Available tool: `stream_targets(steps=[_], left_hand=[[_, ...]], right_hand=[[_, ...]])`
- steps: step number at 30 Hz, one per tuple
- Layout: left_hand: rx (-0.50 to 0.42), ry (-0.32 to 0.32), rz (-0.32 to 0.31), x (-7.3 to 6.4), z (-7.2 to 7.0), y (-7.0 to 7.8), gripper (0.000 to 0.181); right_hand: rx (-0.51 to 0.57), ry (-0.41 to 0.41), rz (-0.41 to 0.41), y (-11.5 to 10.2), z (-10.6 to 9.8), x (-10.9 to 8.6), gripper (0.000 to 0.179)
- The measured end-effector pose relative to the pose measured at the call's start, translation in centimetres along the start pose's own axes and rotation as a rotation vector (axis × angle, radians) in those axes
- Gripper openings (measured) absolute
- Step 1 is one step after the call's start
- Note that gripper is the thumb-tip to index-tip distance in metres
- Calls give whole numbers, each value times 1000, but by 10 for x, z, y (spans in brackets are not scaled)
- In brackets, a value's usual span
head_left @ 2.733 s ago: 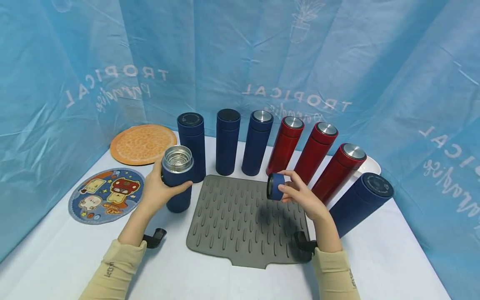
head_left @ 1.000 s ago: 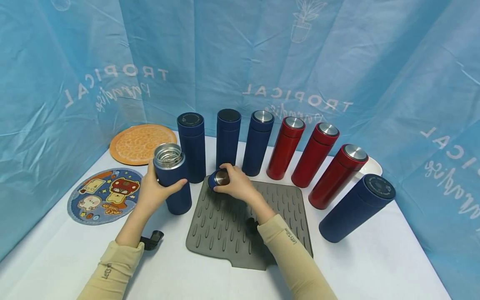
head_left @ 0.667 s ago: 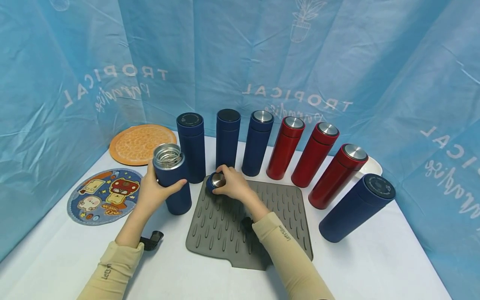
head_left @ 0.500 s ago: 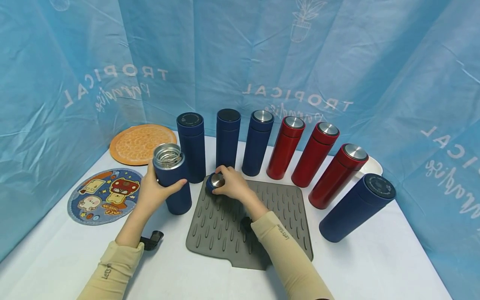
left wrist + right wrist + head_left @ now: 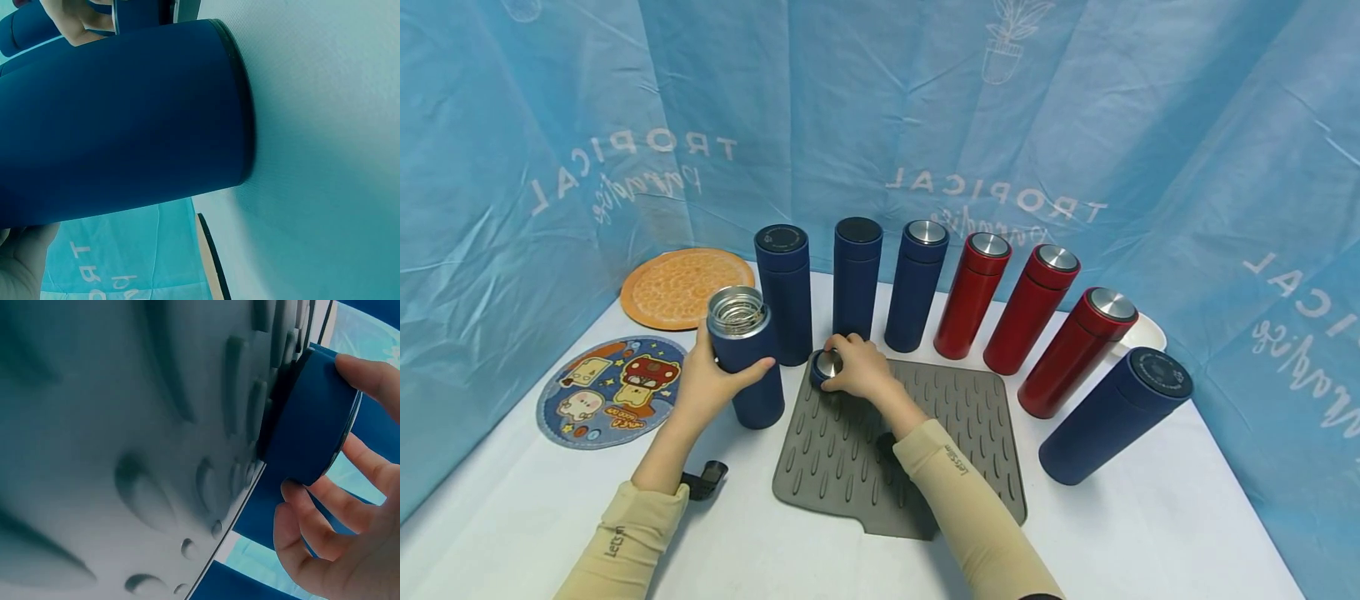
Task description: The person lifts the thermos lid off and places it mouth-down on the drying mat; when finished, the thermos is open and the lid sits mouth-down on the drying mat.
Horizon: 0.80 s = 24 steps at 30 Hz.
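Observation:
My left hand (image 5: 711, 377) grips an uncapped blue thermos (image 5: 752, 375) around its side. The thermos stands upright on the white cloth, its silver threaded mouth facing up; its base (image 5: 234, 106) shows against the cloth in the left wrist view. With thumb and fingers my right hand (image 5: 863, 368) pinches a blue lid (image 5: 827, 368) with a shiny silver top. That lid sits upright at the far left corner of the grey ridged mat (image 5: 850, 450). In the right wrist view the lid's lower rim (image 5: 275, 425) is right at the mat's ridges.
Behind the mat stand blue thermoses (image 5: 854, 283) and red thermoses (image 5: 973, 300) in an arc, all capped. Another blue thermos (image 5: 1105, 421) is at the right. An orange round mat (image 5: 688, 287) and a cartoon mat (image 5: 610, 392) lie left. A white dish (image 5: 1146, 333) is partly hidden.
My right hand has carried the lid leftward from the mat's right side to its far left corner, turning it silver side up. The left hand's thermos shifted slightly left, then stayed put.

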<state>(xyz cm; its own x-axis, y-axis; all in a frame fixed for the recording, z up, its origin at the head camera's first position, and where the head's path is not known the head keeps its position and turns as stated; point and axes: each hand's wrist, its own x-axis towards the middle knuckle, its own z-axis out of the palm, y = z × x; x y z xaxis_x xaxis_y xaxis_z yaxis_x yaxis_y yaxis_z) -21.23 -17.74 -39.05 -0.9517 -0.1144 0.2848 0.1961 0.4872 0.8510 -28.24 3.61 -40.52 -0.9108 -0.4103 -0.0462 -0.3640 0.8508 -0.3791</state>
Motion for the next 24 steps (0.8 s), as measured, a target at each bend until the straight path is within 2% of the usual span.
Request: stream_targets(steps=[14, 20, 24], left_hand=[[-3, -3, 7, 1, 0, 1, 93], [7, -3, -1, 0, -1, 1, 95], [8, -8, -3, 0, -1, 0, 95]], right_hand=[[-72, 15, 22, -5, 3, 2, 54], [-59, -5, 30, -6, 2, 0, 51], [-19, -6, 22, -3, 0, -2, 59]])
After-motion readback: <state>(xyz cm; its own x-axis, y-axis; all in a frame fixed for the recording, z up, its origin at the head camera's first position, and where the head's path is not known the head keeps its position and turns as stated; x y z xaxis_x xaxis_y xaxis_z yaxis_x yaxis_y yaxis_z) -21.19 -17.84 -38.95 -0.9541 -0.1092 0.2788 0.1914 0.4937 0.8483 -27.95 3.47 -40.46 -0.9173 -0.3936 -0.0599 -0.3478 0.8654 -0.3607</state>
